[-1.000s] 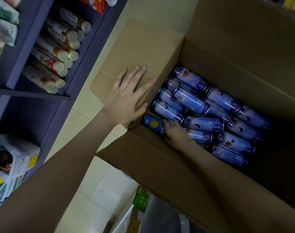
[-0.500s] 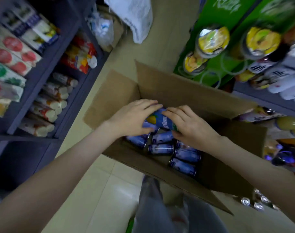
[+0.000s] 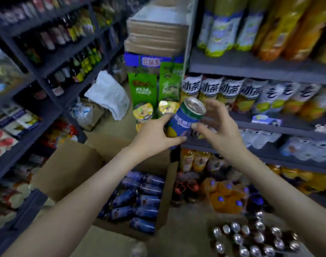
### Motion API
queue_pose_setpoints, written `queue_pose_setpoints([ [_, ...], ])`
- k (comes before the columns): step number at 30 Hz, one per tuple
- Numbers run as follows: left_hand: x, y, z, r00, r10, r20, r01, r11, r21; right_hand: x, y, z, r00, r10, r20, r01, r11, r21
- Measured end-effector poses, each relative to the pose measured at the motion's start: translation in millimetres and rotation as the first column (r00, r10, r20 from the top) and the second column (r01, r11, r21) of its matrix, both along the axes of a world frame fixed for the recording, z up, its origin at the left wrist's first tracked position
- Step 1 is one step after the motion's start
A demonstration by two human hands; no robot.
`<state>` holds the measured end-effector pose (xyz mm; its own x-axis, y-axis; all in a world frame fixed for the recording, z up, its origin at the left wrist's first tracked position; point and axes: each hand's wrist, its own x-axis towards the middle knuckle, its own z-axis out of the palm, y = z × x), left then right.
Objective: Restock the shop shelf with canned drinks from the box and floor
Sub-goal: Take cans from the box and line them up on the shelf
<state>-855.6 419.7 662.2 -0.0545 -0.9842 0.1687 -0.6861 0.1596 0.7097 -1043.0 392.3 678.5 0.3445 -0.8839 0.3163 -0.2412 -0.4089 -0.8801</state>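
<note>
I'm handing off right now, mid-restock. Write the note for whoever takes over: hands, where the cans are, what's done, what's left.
Left hand grips one blue can, tilted, top pointing toward the right-side shelf.
Right hand is open, thumb at the can's side, fingers spread beyond it.
Box sits open on the floor below the arms, with boxed cans lying inside. Floor cans stand at lower right.
Done: one can is in hand at shelf height, not yet shelved.
Left: set it on the shelf, then move the boxed cans and floor cans.
</note>
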Motion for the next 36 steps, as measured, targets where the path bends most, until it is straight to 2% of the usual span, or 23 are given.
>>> queue_pose_setpoints([
  [5, -62, -19, 64, 0.994, 0.032, -0.100, -0.043, 0.993, -0.108, -39, -12, 52, 0.986, 0.008, 0.164, -0.016, 0.999, 0.047],
  [12, -105, -45, 151, 0.985, -0.007, -0.172, -0.039, 0.964, -0.264, -64, -45, 138, 0.974, -0.036, 0.222, 0.073, 0.985, -0.158],
  [16, -117, -63, 201, 0.992, -0.029, -0.120, -0.011, 0.948, -0.318, -75, -67, 184, 0.968, -0.058, 0.245, 0.123, 0.958, -0.260],
  [22, -123, -94, 252, 0.993, 0.030, -0.113, -0.076, 0.899, -0.432, -79, -97, 242, 0.968, -0.016, 0.252, 0.105, 0.933, -0.344],
  [31, -106, -166, 299, 0.997, 0.046, -0.065, -0.071, 0.877, -0.476, -58, -173, 289, 0.963, 0.007, 0.271, 0.098, 0.922, -0.375],
  [36, -86, -217, 308, 0.992, 0.128, -0.020, -0.122, 0.870, -0.477, -37, -229, 301, 0.981, 0.010, 0.193, 0.061, 0.931, -0.361],
])
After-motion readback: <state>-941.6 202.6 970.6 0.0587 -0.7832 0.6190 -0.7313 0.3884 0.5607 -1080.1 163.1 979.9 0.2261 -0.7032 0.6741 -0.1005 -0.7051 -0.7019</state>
